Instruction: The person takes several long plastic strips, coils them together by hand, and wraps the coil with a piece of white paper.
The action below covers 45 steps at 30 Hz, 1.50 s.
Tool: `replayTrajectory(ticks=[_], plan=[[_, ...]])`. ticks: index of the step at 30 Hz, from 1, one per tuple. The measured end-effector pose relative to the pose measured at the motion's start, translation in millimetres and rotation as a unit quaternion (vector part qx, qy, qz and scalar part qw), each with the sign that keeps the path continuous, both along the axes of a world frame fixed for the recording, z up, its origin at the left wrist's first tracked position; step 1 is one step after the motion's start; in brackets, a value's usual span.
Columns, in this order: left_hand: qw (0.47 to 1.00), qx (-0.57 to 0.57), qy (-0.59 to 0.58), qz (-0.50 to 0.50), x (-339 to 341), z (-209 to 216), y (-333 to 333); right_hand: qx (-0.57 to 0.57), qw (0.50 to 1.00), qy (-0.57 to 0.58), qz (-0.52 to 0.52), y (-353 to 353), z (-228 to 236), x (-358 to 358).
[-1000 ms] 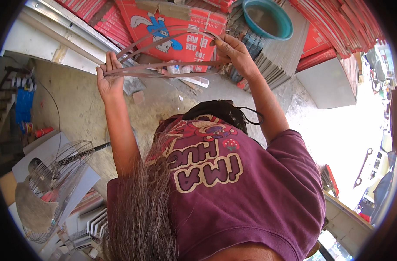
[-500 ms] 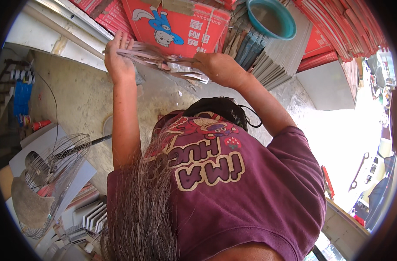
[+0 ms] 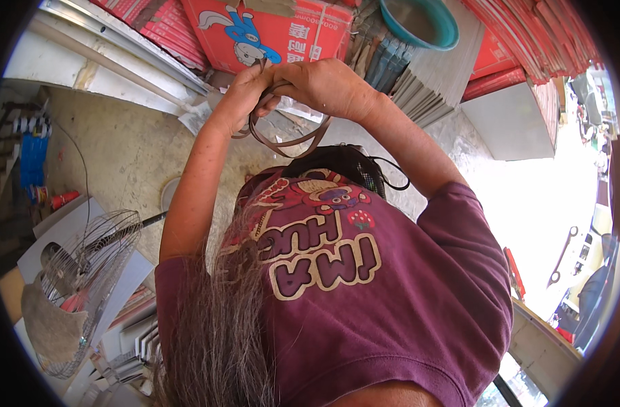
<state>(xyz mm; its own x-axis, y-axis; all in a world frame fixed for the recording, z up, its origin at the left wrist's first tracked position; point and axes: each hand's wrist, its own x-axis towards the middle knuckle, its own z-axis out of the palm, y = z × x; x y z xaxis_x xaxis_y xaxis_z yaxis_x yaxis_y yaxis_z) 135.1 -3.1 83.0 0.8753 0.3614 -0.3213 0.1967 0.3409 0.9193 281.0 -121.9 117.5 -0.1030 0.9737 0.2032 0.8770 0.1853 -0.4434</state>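
A bundle of brownish flat straps (image 3: 314, 139) hangs in loops below my two hands, in front of a red printed carton (image 3: 323, 34). Closed round part of the bundle is my left hand (image 3: 245, 98). My right hand (image 3: 320, 85) meets it from the other side, its fingers curled over the straps. The two hands touch or nearly touch, and the fingertips partly hide each other. One strap end pokes up between them.
At the upper right sits a teal basin (image 3: 432, 30) on stacked grey sheets (image 3: 428, 88). Red cartons (image 3: 540, 34) are piled beyond. A caged fan (image 3: 72, 271) stands at the lower left, with loose boards around it. A pale ledge (image 3: 72, 78) runs along the upper left.
My hands have come together from well apart. The straps, stretched between them before, are now gathered into hanging loops.
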Motion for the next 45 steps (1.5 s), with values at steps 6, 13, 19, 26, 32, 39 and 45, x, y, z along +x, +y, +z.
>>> replayTrajectory(ticks=[6,13,19,26,32,39,45], plan=[[0.996,-0.073,-0.035,-0.035,-4,12,2,0.005,0.993,0.113,-0.022,-3,3,9],[0.992,0.019,0.017,-0.121,-12,21,2,-0.061,0.974,0.208,0.062,0,6,18],[0.990,-0.066,0.021,-0.119,-14,46,-9,-0.040,0.959,0.258,0.107,10,-14,21],[0.939,-0.185,-0.271,-0.104,-20,40,14,-0.119,0.827,0.550,-0.011,8,-7,10],[0.905,-0.213,-0.366,-0.033,-24,27,25,-0.106,0.688,0.718,0.017,1,-10,16],[0.914,-0.234,-0.326,0.064,-17,13,8,-0.132,0.649,0.750,-0.003,-4,-9,14],[0.922,-0.215,-0.297,0.121,-14,-5,1,-0.063,0.680,0.727,-0.070,-4,-8,12]])
